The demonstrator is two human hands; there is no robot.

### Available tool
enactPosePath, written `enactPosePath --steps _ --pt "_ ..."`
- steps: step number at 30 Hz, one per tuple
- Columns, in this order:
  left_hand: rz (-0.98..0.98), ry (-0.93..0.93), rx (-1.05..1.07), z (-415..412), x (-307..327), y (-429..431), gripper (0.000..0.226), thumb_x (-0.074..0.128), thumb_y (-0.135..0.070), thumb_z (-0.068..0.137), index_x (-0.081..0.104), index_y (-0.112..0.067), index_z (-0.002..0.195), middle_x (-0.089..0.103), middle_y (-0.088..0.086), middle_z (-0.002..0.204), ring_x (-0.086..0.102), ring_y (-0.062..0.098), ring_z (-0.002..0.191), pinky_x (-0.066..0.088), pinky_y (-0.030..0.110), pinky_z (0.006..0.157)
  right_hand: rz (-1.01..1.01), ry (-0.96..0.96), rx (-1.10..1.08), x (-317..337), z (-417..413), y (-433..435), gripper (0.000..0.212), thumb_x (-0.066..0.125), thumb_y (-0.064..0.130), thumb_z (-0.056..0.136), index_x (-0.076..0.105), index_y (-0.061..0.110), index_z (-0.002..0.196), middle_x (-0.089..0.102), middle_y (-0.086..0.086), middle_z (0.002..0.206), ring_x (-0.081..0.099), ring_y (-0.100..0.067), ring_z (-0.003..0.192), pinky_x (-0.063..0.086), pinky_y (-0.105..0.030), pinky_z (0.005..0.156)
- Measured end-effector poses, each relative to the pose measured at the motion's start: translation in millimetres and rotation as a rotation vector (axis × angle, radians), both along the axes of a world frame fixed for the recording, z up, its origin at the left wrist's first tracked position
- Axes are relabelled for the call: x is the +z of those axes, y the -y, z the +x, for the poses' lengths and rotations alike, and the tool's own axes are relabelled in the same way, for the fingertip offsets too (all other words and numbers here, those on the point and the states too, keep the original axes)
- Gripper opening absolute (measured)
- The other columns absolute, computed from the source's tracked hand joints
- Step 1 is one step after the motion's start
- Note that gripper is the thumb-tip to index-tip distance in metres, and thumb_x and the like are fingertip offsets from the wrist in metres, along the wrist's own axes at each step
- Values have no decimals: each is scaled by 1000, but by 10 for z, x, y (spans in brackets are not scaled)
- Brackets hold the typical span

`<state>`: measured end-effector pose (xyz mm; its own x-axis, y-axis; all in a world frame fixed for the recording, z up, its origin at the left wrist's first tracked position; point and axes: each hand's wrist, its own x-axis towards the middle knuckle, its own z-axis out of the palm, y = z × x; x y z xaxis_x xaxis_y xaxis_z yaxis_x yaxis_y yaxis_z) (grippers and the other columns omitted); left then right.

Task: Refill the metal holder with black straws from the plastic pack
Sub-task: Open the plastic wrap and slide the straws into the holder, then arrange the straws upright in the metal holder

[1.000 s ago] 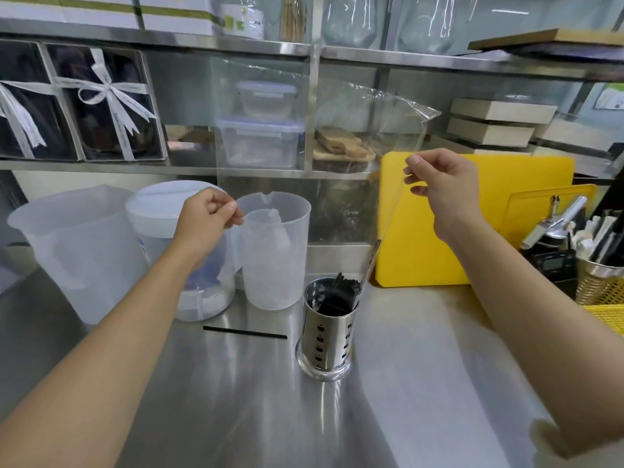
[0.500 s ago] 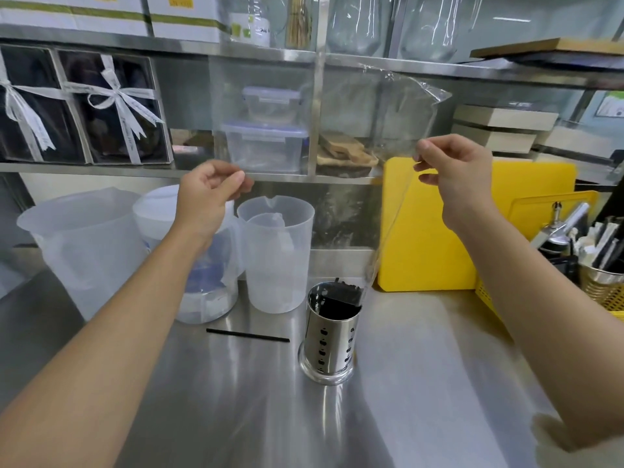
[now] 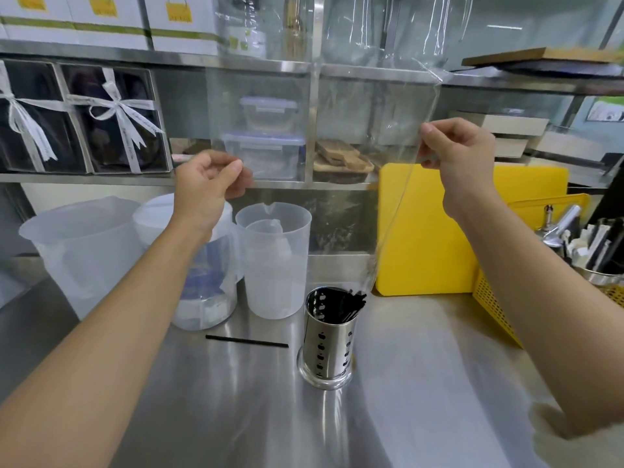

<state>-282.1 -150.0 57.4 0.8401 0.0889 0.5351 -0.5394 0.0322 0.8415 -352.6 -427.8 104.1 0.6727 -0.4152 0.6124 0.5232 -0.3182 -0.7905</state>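
Both hands pinch the clear plastic pack (image 3: 324, 130) upright: left hand (image 3: 206, 184), right hand (image 3: 456, 157). Directly below stands the metal holder (image 3: 326, 346) with black straws (image 3: 347, 304); 1 stray straw (image 3: 246, 341) lies crosswise on the counter (image 3: 422, 383), nearer the left hand.

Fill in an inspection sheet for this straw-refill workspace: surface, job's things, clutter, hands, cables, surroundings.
Surface: steel counter, bare in front, reflective.
Job's things: metal holder upright, black straws inside; clear plastic pack held up above it, looks empty; one loose straw lies flat on the counter left of the holder.
Clutter: three translucent jugs behind; yellow cutting board upright against the back; yellow basket at right.
Hands: left hand and right hand each pinch a side of the pack.
Cables: nothing seen.
Surroundings: shelves with ribboned boxes and lidded containers.
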Motion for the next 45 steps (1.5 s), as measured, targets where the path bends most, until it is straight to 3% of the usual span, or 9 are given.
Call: enactPosePath --steps 8,12,18,24,28,34,37,41,45 --pt "-15 -24 -74 -208 117 178 13 56 -7 89 58 -17 81 66 4 75 67 9 57 57 24 53 54 108 -3 196 -194 147 15 60 16 85 60 21 71 61 7 63 54 -10 57 48 -31 62" --pt "25 -106 -152 -365 -44 396 12 57 -9 89 60 -15 80 70 -1 67 67 10 57 56 25 50 47 83 -40 101 -372 289 17 56 15 88 55 19 72 56 0 67 51 -8 56 43 -21 53" --pt "40 -327 -308 -689 -681 838 11 56 -7 89 59 -12 79 69 -2 60 65 7 52 55 23 47 85 -114 -181 -438 -684 692 14 55 17 89 55 20 75 59 2 70 55 -5 55 45 -18 52" --pt "200 -547 -401 -1076 -1410 1283 18 59 -8 87 55 -10 70 60 3 55 55 15 47 48 24 41 185 -323 -274 -1287 -1069 1175 24 56 12 89 53 16 66 52 3 55 47 3 40 38 -12 43" --pt "362 -635 -419 -1237 -1904 1485 25 59 -11 88 49 -11 65 54 6 57 48 10 40 38 20 35 210 -481 -363 -1868 -1273 1408 28 57 9 87 53 16 60 50 -4 59 45 -13 52 36 -24 52" --pt "629 -709 -345 -1369 -2632 1667 24 61 -20 86 51 -11 66 50 5 54 44 21 47 37 31 54 230 -701 -401 -2601 -1490 1568 21 53 4 89 53 5 68 49 -9 59 47 0 36 37 -12 39" --pt "715 -739 -318 -1406 -2904 1699 29 61 -26 85 48 -15 62 48 1 56 47 23 54 39 34 58 235 -794 -432 -2967 -1551 1622 27 56 9 87 53 10 61 53 -10 61 49 -15 48 38 -25 49" --pt "810 -749 -299 -1462 -3090 1736 28 56 -30 88 47 -20 63 48 -5 58 43 16 51 37 30 59 247 -889 -471 -3343 -1608 1685 27 59 9 86 54 13 59 55 -7 59 49 -20 55 37 -27 53" --pt "987 -701 -283 -1459 -3071 1715 27 54 -44 84 46 -19 76 58 -1 63 59 23 62 45 35 61 104 -1072 -511 -3463 -1641 1758 21 58 14 85 57 8 65 57 -10 66 51 -24 65 35 -29 56"
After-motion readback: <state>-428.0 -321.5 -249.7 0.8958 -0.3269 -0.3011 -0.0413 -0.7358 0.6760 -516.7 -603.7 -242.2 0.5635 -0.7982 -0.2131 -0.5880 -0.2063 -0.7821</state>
